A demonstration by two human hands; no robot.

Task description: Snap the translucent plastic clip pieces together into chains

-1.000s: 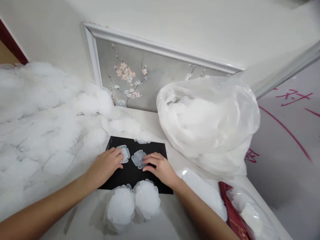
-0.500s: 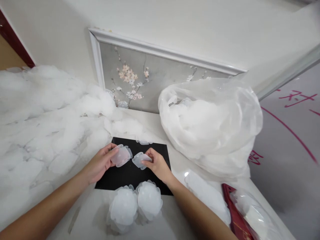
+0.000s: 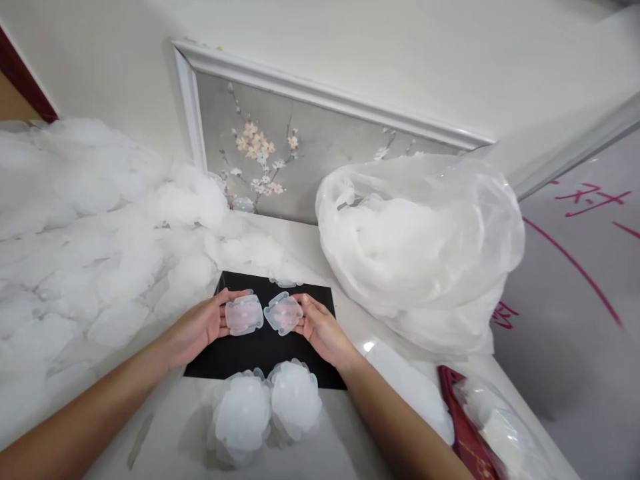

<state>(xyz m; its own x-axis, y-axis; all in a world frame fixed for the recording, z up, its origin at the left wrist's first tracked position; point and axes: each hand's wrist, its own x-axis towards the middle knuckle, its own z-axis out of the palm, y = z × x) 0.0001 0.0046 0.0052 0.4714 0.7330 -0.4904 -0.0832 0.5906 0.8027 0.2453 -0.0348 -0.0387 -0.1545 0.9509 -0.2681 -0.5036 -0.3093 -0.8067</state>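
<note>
Translucent plastic pieces (image 3: 245,316), one gripped in left hand (image 3: 196,328), one in right hand (image 3: 323,329), above black mat (image 3: 265,353); best pinched lightly by edges.

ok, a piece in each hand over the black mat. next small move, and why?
I'd probably lower the left translucent piece onto the left white pile: the left hand holds it free over the black mat, and that pile, seemingly of similar pieces, stands by the mat's near edge, closer to that hand than the right white pile.
</note>
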